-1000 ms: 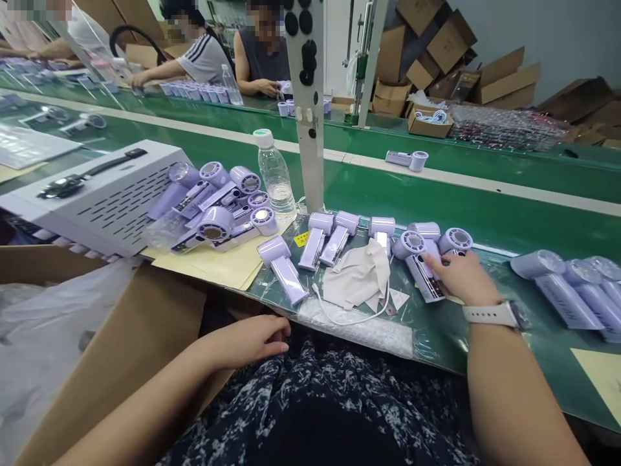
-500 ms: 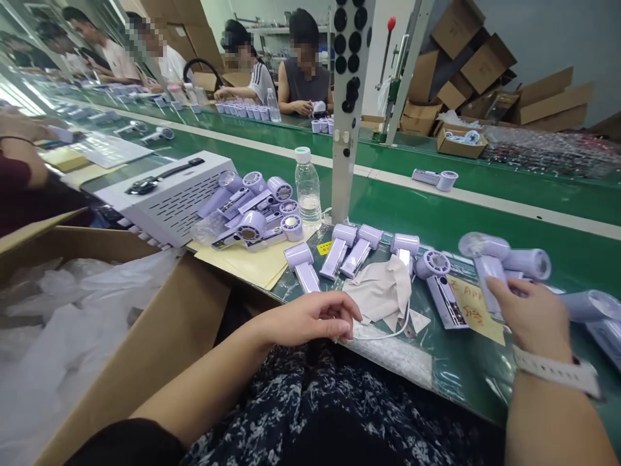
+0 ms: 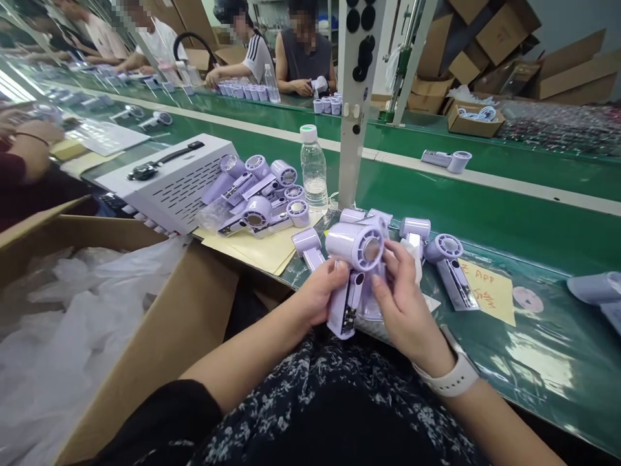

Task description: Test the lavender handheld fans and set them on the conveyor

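The left hand (image 3: 321, 291) grips the front fan (image 3: 345, 241) near the edge of the green table (image 3: 504, 343), the right hand (image 3: 412, 317) holds a second fan (image 3: 372, 301) close behind, and their shells could scratch from rubbing.

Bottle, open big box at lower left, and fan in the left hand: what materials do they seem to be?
Bottle: thin glossy plastic, likely; the green surface shows through its ridged clear wall.
Box: matte cardboard; plain brown walls with a folded flap.
Fan: smooth, glossy, probably hard plastic; bright highlights on purple, though painted metal could look similar.
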`<action>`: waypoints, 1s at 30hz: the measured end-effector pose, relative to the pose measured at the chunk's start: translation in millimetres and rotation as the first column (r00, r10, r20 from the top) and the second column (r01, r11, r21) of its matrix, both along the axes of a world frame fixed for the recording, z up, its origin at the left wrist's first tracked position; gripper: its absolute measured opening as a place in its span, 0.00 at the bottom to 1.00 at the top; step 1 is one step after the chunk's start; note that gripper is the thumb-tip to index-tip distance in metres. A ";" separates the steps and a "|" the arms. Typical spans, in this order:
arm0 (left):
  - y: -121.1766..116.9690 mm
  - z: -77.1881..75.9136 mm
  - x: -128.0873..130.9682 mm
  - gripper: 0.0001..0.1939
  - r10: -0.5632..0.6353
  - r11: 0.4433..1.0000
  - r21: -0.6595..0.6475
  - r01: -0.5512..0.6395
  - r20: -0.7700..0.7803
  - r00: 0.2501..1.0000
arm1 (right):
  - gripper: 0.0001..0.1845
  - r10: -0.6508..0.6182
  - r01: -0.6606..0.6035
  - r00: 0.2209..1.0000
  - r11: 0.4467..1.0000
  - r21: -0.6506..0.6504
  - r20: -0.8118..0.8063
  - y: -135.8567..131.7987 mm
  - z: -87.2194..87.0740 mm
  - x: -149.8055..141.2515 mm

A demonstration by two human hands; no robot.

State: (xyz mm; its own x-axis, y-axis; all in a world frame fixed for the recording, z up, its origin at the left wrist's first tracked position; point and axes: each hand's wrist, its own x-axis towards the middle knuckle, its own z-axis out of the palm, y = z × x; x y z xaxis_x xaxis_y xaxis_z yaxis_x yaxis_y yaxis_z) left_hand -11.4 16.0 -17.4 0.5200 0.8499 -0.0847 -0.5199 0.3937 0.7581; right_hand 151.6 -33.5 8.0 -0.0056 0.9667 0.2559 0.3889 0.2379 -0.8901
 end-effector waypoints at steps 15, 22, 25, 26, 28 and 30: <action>27.7 24.0 -29.3 0.44 0.383 0.914 0.213 -0.345 -0.170 0.908 | 0.19 0.182 -0.126 0.969 0.946 -0.300 0.166 15.7 -32.8 -18.5; 39.8 24.8 15.8 0.43 0.376 0.916 0.166 -0.365 -0.042 0.926 | 0.17 0.131 -0.283 0.917 0.879 -0.383 -0.378 1.0 -14.9 -4.6; 40.3 29.3 27.7 0.41 0.337 0.926 0.166 -0.338 0.035 0.941 | 0.20 0.132 -0.315 0.854 0.901 -0.298 -0.503 -2.5 -18.4 -11.9; 39.8 29.5 29.3 0.41 0.324 0.929 0.171 -0.329 0.054 0.944 | 0.20 0.137 -0.328 0.834 0.902 -0.281 -0.535 -3.8 -20.1 -13.8; 38.2 27.8 30.5 0.40 0.320 0.927 0.180 -0.328 0.074 0.945 | 0.20 0.122 -0.331 0.810 0.902 -0.276 -0.573 -6.7 -23.4 -17.0; 36.2 24.3 31.2 0.40 0.349 0.918 0.180 -0.355 0.065 0.935 | 0.20 0.069 -0.290 0.810 0.910 -0.295 -0.583 -9.5 -26.0 -20.2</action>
